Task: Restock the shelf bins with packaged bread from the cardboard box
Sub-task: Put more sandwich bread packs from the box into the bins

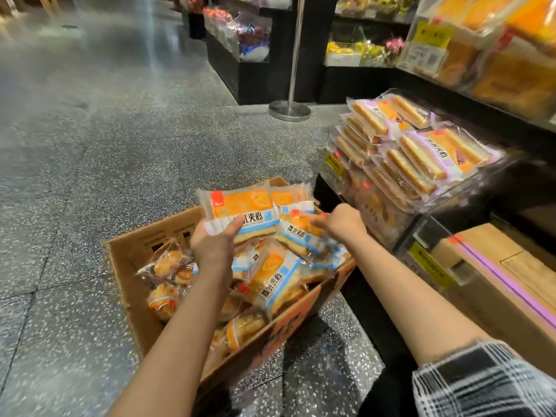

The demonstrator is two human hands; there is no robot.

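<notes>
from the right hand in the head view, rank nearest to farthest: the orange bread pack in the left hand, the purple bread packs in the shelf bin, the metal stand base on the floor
1. Orange bread pack, just left of the right hand, held in the left hand over the cardboard box.
2. Purple bread packs, up and to the right in the shelf bin.
3. Metal stand base, far up the floor.

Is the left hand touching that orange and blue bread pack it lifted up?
Touching. In the head view, the left hand grips the raised bread pack at its lower edge, with the fingers curled round it above the cardboard box.
</notes>
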